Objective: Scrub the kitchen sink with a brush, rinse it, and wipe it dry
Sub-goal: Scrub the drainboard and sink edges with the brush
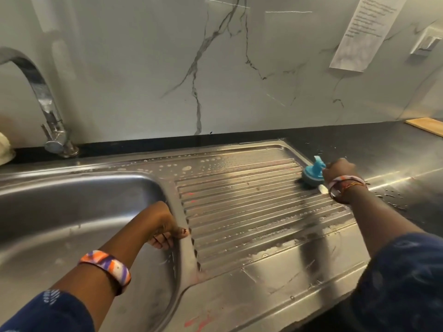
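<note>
Printed paper sheet (364, 32) taped to marble-veined wall (148, 68), upper right; several lines of text, too blurred to read. No brand marks legible anywhere.

Right hand (339, 170) at far right corner of ribbed drainboard (251, 207); fingers curled tight round the handle of blue brush (314, 173). Grip clamped on the brush, no gap visible. Brush head down, touching the drainboard ridges just beside the raised rim. Blue knob pointing up and away. White handle end (323, 188) protruding below the wrist. Thin cord bracelets (345, 184) on right wrist.

Left hand (163, 226) on the edge between sink basin (60, 212) and drainboard; fingers curled over the edge, thumb lying on top toward the ribs. Grip closed on the sink edge, holding nothing loose. Orange, purple and white bangle (107, 265) on left forearm. Dark blue sleeves on both arms.

Soap suds and droplets along back rim of drainboard and across front ridges. Chrome tap (40, 97) at left rear, behind the basin. Dark bench (383, 144) right of the sink, wet patches near the right wrist. Wooden board (426, 125) at far right on bench. Wall switch (426, 43) beside the paper sheet.
</note>
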{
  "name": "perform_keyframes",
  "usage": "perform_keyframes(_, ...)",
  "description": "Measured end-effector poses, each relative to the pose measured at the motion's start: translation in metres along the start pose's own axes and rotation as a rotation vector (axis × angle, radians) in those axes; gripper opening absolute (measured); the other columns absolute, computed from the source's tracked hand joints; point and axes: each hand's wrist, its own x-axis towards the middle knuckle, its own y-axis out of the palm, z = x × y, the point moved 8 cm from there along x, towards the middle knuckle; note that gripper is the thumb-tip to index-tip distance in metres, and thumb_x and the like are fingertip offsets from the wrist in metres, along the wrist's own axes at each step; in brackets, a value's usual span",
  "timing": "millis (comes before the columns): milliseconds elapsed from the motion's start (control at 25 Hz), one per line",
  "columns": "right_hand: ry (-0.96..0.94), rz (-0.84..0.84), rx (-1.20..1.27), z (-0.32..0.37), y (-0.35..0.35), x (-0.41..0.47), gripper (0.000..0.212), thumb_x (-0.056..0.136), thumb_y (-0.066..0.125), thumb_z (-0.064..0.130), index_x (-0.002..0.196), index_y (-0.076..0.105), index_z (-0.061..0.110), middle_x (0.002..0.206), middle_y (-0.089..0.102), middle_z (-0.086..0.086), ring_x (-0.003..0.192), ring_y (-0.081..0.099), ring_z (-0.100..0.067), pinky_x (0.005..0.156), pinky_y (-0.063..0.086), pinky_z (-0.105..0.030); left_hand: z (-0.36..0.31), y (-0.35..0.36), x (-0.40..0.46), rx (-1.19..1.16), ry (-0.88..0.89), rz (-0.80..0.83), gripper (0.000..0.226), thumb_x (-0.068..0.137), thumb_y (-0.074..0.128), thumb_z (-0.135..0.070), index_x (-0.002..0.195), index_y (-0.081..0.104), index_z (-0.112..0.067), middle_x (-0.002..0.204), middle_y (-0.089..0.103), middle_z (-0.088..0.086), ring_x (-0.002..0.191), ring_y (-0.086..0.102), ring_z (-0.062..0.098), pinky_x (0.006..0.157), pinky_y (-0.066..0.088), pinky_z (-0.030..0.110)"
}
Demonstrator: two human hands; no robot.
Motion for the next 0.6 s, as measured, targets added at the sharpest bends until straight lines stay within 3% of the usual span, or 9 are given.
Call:
perform_keyframes(80, -0.053, 0.045, 0.004, 0.027, 0.01, -0.024, 0.032, 0.094, 0.051, 0.02, 0.119, 0.06, 0.002, 0.114, 0.063, -0.019, 0.092, 0.058, -0.031, 0.081, 0.044, -0.032, 0.001, 0.001, 0.002, -0.013, -0.004, 0.012, 0.033, 0.088, 0.066, -0.024, 0.105, 0.061, 0.003, 0.093, 0.064, 0.014, 0.094, 0.06, 0.022, 0.066, 0.048, 0.022)
perform_keyframes(160, -0.22, 0.117, 0.024, 0.066, 0.031, -0.068, 0.03, 0.094, 0.05, 0.02, 0.118, 0.062, 0.004, 0.115, 0.064, -0.018, 0.103, 0.061, -0.031, 0.077, 0.04, -0.027, 0.001, 0.001, 0.003, -0.025, 0.0, 0.007, 0.036, 0.088, 0.066, -0.025, 0.109, 0.06, 0.005, 0.087, 0.062, 0.011, 0.092, 0.059, 0.022, 0.066, 0.047, 0.022)
perform_keyframes(360, -0.665, 0.328, 0.195, 0.175, 0.082, -0.202, 0.035, 0.094, 0.047, 0.021, 0.126, 0.061, 0.021, 0.117, 0.067, -0.01, 0.107, 0.062, -0.027, 0.088, 0.047, -0.029, 0.0, 0.003, -0.002, -0.033, 0.009, 0.0, 0.028, 0.09, 0.062, -0.026, 0.074, 0.054, -0.004, 0.072, 0.058, 0.007, 0.067, 0.056, 0.014, 0.062, 0.045, 0.019)
perform_keyframes(480, -0.683, 0.335, 0.166, 0.174, 0.079, -0.188, 0.034, 0.095, 0.047, 0.023, 0.125, 0.061, 0.02, 0.117, 0.067, -0.012, 0.107, 0.062, -0.028, 0.087, 0.046, -0.029, 0.001, 0.002, -0.003, -0.069, 0.041, -0.016, 0.028, 0.089, 0.064, -0.025, 0.071, 0.055, -0.004, 0.07, 0.059, 0.007, 0.065, 0.056, 0.014, 0.063, 0.046, 0.02)
perform_keyframes(600, -0.533, 0.239, 0.086, 0.118, 0.056, -0.115, 0.031, 0.096, 0.048, 0.023, 0.121, 0.064, 0.014, 0.11, 0.068, -0.016, 0.102, 0.063, -0.03, 0.076, 0.042, -0.026, 0.002, 0.003, -0.002, -0.04, 0.04, -0.008, 0.029, 0.091, 0.062, -0.026, 0.071, 0.054, -0.006, 0.071, 0.057, 0.006, 0.065, 0.054, 0.012, 0.062, 0.044, 0.019)
